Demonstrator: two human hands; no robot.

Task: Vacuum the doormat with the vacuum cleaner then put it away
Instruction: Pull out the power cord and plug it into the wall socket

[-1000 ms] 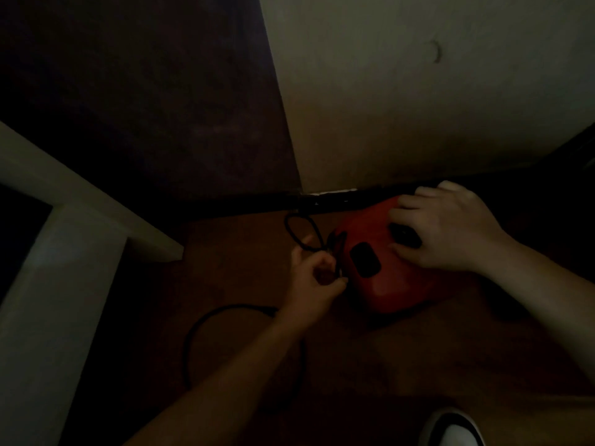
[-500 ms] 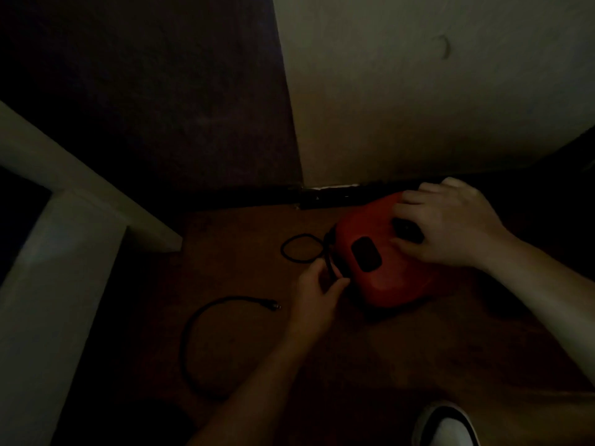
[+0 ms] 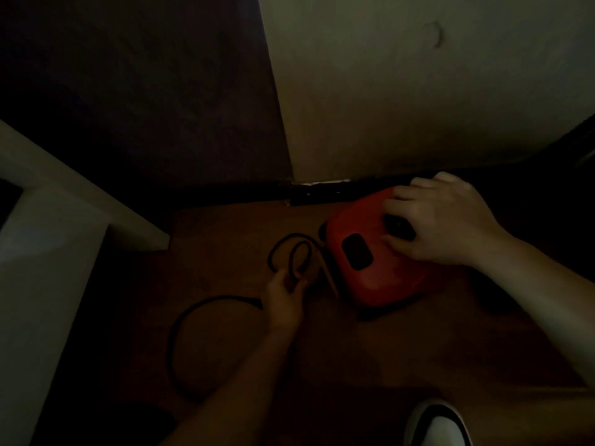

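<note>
Evidently the put-away stage is under way: the red vacuum cleaner (image 3: 380, 268) is sitting on the brown floor (image 3: 354, 349), close against the dark skirting at the foot of the pale wall (image 3: 418, 91), which looks like the corner where it is being stored. The right hand (image 3: 447, 226) is lying over the top of the casing with its fingers curved onto it, holding the body down so it is not sliding while the cable is being handled. Its thumb and forefinger are sitting either side of a black button (image 3: 399, 226), possibly the rewind control, though whether it is being pressed I cannot tell in this gloom. The left hand (image 3: 285, 294) is gripping the black cord (image 3: 180, 333) just beside the machine's near end, gathering a small loop above its fingers. The rest is trailing in a wide curve across the floor to the left, so the winding is likely far from done. No doormat is showing. A white shoe (image 3: 438, 426) is planted at the bottom edge.
</note>
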